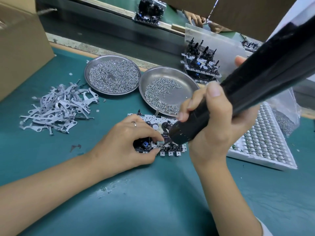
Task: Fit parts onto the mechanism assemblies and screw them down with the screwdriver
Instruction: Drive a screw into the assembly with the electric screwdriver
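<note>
Now | right hand point(209, 126) grips screwdriver point(238, 92) | left hand point(129, 143) pinches part on mechanism assembly point(172, 149)

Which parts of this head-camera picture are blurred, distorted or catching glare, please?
Head view: the electric screwdriver looms large and soft near the lens; the conveyor edge bows from wide-angle distortion; the right steel dish shows mild glare; the mechanism assembly under both hands stays reasonably sharp.

Bright even light; edges warped, foreground blurred.
</note>
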The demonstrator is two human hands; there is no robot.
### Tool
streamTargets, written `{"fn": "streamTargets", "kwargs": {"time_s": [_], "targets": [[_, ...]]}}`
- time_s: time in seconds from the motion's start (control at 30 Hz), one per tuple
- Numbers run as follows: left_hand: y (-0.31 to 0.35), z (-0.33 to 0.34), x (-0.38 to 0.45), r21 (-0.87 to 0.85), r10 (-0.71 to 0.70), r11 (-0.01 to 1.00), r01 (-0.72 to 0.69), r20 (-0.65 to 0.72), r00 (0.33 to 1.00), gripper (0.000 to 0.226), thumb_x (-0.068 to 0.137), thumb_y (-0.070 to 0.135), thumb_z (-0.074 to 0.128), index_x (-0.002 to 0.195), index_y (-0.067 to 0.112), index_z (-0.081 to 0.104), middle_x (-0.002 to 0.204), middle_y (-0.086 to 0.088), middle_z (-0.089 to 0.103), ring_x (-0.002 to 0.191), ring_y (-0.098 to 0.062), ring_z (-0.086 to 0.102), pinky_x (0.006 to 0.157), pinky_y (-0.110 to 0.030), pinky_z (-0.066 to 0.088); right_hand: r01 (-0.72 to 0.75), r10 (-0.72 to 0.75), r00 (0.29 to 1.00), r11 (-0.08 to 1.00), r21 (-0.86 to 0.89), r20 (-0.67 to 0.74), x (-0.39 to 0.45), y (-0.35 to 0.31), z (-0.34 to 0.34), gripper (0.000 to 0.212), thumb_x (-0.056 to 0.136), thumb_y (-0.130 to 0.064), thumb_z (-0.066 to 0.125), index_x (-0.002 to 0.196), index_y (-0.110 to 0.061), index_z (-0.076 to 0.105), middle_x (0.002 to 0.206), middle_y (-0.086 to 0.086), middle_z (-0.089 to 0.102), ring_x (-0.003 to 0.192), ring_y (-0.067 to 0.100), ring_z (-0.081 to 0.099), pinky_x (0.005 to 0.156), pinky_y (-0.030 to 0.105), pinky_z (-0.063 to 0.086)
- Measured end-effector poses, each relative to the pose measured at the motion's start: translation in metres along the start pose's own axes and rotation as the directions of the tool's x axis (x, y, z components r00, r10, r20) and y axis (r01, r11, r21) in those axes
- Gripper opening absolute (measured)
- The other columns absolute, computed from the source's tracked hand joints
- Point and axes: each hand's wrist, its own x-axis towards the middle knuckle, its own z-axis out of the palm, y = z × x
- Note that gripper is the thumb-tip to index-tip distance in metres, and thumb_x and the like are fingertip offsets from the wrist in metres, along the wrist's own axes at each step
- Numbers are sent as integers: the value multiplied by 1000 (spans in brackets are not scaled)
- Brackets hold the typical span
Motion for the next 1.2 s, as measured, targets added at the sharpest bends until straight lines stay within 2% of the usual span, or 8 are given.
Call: {"fn": "streamTargets", "kwargs": {"time_s": [0.4, 0.57, 0.7, 0.8, 0.87, 0.93, 1.1, 1.2], "targets": [[3, 0, 0, 43, 20, 999, -20, -9, 1000, 20, 67, 16, 75, 87, 14, 75, 80, 10, 69, 80, -18, 56, 81, -29, 47, -89, 92, 995, 992, -90, 38, 6, 9, -8, 34, 80, -17, 62, 101, -7, 37, 57, 11, 46, 40, 21, 47, 45, 25, 41], [4, -2, 0, -6, -8, 1000, 7, -10, 1000, 27, 68, 25, 77, 93, 15, 74, 84, 8, 69, 85, -16, 61, 85, -29, 47, 96, -92, 995, 969, -226, 25, 0, 5, -23, 49, 85, -16, 60, 125, -13, 33, 91, 5, 51, 81, 8, 57, 76, 22, 47], [5, -5, 4, -161, -125, 982, 95, -184, 975, 19, 81, 35, 65, 99, 29, 67, 91, 13, 67, 86, -5, 60, 83, -19, 45, 201, -239, 971, 819, -537, 0, -32, 9, -41, 20, 88, -12, 49, 107, -16, 49, 91, 2, 49, 85, 3, 51, 78, 18, 40], [-3, -10, 9, -235, -248, 956, 173, -341, 907, 17, 90, 29, 54, 102, 36, 64, 92, 12, 68, 88, -2, 62, 83, -17, 44, 449, 96, 830, 472, -759, 550, -60, 18, -36, 33, 90, -31, 54, 114, -11, 64, 108, 6, 61, 99, 23, 59, 86, 35, 48], [-7, -12, 11, -243, -278, 951, 193, -393, 876, 18, 93, 29, 49, 104, 34, 62, 88, 13, 68, 86, 4, 61, 78, -10, 42, 630, 289, 691, 208, -748, 663, -71, 24, -30, 39, 90, -42, 52, 120, -20, 64, 120, 10, 61, 108, 34, 57, 91, 43, 47], [-9, -13, 12, -242, -283, 950, 195, -415, 864, 18, 93, 34, 46, 104, 36, 61, 84, 21, 67, 83, 7, 58, 72, -8, 41, 684, 354, 660, 81, -725, 662, -74, 20, -25, 36, 90, -43, 53, 118, -25, 65, 122, 9, 61, 109, 35, 57, 91, 43, 47], [-9, -10, 11, -209, -234, 965, 156, -427, 873, 20, 90, 43, 42, 101, 44, 58, 87, 26, 66, 75, -13, 59, 67, -31, 45, 692, 307, 668, 79, -718, 678, -89, -6, -38, 22, 81, -42, 63, 90, -24, 72, 105, 4, 68, 96, 27, 64, 78, 32, 51], [-10, -9, 9, -176, -200, 975, 138, -415, 887, 20, 90, 44, 41, 101, 46, 58, 87, 27, 65, 71, -22, 56, 62, -22, 43, 645, 219, 723, 126, -754, 655, -102, -24, -58, 13, 75, -35, 67, 76, -23, 73, 84, 2, 69, 79, 23, 66, 68, 28, 52]]}}
